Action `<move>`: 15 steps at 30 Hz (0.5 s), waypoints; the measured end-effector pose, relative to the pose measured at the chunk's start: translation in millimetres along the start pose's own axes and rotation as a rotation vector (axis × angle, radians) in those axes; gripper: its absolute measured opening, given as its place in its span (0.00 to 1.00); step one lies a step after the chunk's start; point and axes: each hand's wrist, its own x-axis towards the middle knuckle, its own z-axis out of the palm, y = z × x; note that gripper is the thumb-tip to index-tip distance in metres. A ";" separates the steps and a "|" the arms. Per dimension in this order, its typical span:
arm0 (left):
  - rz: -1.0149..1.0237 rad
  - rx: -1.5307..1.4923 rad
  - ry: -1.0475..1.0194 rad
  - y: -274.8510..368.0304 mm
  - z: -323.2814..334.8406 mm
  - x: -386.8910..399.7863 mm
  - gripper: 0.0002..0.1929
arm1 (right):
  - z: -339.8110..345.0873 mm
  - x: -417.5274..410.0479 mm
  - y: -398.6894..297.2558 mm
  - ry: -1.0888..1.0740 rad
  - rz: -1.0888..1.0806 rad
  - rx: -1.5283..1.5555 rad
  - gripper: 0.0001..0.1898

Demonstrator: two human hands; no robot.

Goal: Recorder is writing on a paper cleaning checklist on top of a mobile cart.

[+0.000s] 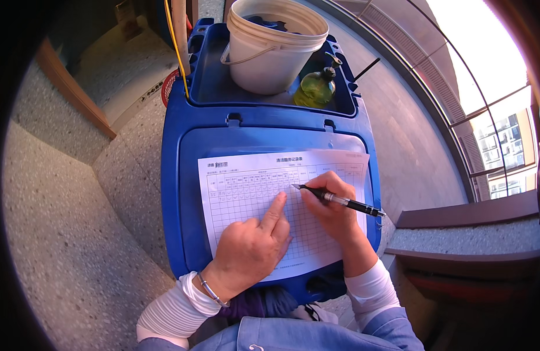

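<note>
A printed form with a grid (318,259) lies on the blue plastic lid (270,138) of a cart, with tick marks in its upper rows. My left hand (254,243) rests on the paper, index finger extended onto the grid, holding nothing. In my right hand (333,202) is a black and clear pen (340,200), its tip at the upper rows, right of the left fingertip. Whether the tip touches the paper cannot be told.
Behind the lid, a tray in the cart holds a white plastic bucket (270,57) with dark contents and a pump bottle of green liquid (314,90). A pole (181,35) rises at the tray's left. Speckled walls stand left; large windows are at right.
</note>
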 end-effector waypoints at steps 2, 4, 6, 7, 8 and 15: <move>-0.005 0.003 -0.012 0.5 -0.1 0.2 0.19 | -0.4 0.4 0.7 -0.012 -0.044 -0.044 0.09; -0.005 -0.001 -0.009 1.0 -0.6 1.3 0.19 | -2.1 -0.1 1.6 -0.013 -0.056 -0.054 0.09; -0.005 -0.004 -0.006 1.2 -0.6 2.0 0.19 | -2.9 -0.5 0.8 -0.014 -0.068 -0.062 0.09; -0.007 -0.011 -0.004 1.2 -0.5 2.0 0.19 | -2.6 -0.5 -0.7 0.004 -0.036 -0.051 0.09; -0.009 -0.019 -0.001 1.2 -0.3 2.0 0.20 | -2.7 -0.6 -1.5 0.021 -0.004 -0.040 0.09; 0.002 -0.005 0.006 1.8 -2.1 2.7 0.22 | -8.6 -2.0 4.9 0.025 0.002 0.000 0.09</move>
